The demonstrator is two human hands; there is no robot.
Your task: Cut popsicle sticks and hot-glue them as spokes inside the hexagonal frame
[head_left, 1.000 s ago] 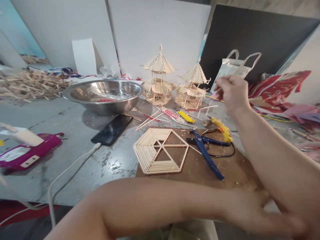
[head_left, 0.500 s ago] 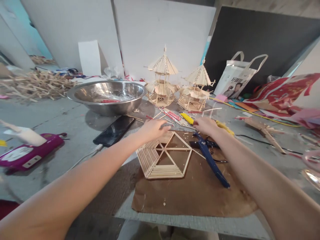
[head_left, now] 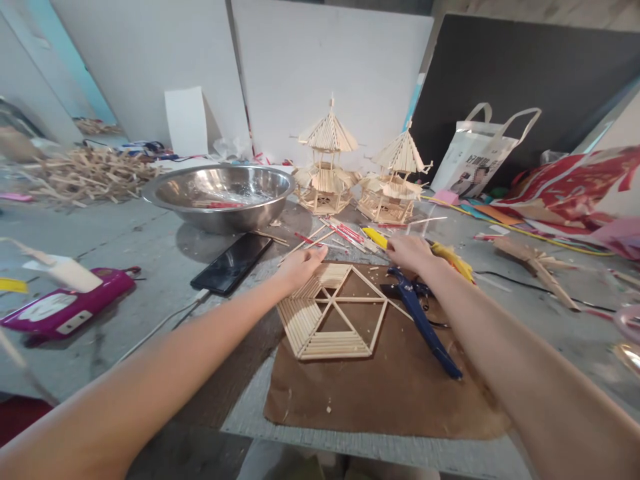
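Observation:
A hexagonal frame of thin wooden sticks [head_left: 333, 343], partly filled with rows of sticks, lies on a brown sheet [head_left: 380, 407]. My left hand [head_left: 303, 267] is at the frame's upper left corner, its thumb up; its other fingers are mostly hidden. My right hand [head_left: 410, 253] is closed on the yellow tool [head_left: 453, 260], whose yellow tip [head_left: 375, 237] sticks out on the left. Just below that hand lie dark blue pliers [head_left: 425, 330]. Behind the hands are loose sticks, some of them red [head_left: 347, 232].
Two stick pagodas [head_left: 327, 180] [head_left: 393, 190] stand at the back beside a steel bowl [head_left: 220, 217]. A phone [head_left: 233, 263] and a purple power strip [head_left: 75, 307] lie left. Right are a white bag [head_left: 467, 160] and a cable [head_left: 525, 283].
My left hand has drawn slightly back and down toward the frame, its fingers less spread in view. My right hand stays at the yellow tool. The view has shifted slightly.

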